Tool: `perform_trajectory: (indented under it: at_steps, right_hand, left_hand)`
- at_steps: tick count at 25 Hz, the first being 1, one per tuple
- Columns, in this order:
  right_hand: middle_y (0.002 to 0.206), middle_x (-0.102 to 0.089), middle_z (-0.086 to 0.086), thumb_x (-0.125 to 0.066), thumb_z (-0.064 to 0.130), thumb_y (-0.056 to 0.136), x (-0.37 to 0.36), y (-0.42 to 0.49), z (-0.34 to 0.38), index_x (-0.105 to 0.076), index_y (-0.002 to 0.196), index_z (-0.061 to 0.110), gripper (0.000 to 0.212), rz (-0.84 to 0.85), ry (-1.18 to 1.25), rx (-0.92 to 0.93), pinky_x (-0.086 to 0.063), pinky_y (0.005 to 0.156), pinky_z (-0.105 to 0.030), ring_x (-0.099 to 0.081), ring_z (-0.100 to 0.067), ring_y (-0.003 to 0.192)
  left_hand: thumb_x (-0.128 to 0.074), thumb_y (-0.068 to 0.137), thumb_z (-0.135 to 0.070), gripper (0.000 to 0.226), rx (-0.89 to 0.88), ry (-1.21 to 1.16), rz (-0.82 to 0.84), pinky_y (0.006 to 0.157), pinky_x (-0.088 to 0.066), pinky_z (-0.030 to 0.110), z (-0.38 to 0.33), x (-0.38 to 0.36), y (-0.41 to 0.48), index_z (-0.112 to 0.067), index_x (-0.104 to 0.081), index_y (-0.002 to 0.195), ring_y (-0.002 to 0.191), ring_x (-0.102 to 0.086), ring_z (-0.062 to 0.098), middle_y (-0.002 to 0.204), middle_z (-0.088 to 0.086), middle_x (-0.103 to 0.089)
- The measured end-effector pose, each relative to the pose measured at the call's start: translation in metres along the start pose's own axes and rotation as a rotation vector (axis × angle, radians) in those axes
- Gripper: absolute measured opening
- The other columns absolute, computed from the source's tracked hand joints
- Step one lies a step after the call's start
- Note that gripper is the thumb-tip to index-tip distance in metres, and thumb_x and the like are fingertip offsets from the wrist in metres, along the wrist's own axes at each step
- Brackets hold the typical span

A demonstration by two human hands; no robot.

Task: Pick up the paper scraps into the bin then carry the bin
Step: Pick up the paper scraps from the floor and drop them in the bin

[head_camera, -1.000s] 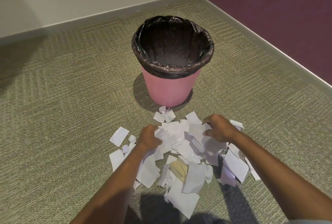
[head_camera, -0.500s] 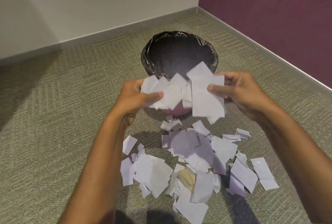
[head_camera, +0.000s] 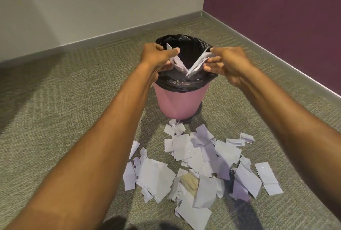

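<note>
Dropping paper into the bin

Left hand [head_camera: 156,55] and right hand [head_camera: 228,61] pinch paper scraps [head_camera: 184,63] above the pink bin [head_camera: 181,103] (many more wait on the carpet [head_camera: 55,119]); next, let go.

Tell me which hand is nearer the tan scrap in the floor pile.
Neither clearly. The left hand and right hand both hold scraps over the bin, on opposite sides, far above the tan scrap.

Smooth pink plastic bin [head_camera: 181,103], glossy black liner [head_camera: 184,82], matt paper scraps [head_camera: 186,150], rough carpet [head_camera: 55,119].
</note>
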State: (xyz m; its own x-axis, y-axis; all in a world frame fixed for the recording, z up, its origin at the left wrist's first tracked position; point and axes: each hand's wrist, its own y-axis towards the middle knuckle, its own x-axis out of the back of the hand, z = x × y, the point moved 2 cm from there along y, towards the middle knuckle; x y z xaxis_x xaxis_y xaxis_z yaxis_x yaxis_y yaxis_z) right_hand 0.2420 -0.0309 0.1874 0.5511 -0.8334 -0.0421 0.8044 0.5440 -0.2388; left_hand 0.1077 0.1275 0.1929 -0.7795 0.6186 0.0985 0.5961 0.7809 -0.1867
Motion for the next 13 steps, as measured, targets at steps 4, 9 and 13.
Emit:
perform_trajectory:
  at_steps: [4,9,13]
  right_hand:
    - [0.093,-0.067,-0.022,-0.054,0.002,0.095,0.005,-0.01,-0.013,-0.06,0.104,-0.004,0.013,-0.005,-0.04,0.064,-0.062,0.072,-0.036,-0.075,-0.031,0.081]
    - [0.071,-0.068,-0.008,-0.064,0.009,0.09,0.024,-0.033,-0.042,-0.069,0.096,0.001,0.012,0.285,-0.229,0.095,-0.051,0.048,-0.026,-0.061,-0.017,0.055]
    - [0.088,-0.07,-0.009,-0.067,0.008,0.089,0.028,-0.037,-0.125,-0.069,0.094,0.005,0.007,0.469,-0.63,-0.049,-0.056,0.062,-0.028,-0.066,-0.019,0.076]
  left_hand:
    - [-0.075,0.083,-0.017,0.021,-0.115,-0.029,-0.014,0.068,-0.061,0.031,0.02,0.007,-0.011,-0.001,-0.068,0.094,0.075,-0.068,0.02,0.082,0.008,-0.068]
    - [-0.067,0.085,-0.025,0.024,-0.036,-0.096,0.024,0.042,-0.045,0.025,0.088,0.039,-0.036,-0.017,-0.067,0.062,0.046,-0.05,0.013,0.052,-0.003,-0.059]
    - [-0.063,0.088,-0.01,0.013,0.173,0.186,0.033,0.052,-0.048,0.031,0.185,0.032,-0.045,-0.008,-0.067,0.076,0.058,-0.054,0.02,0.062,0.001,-0.061]
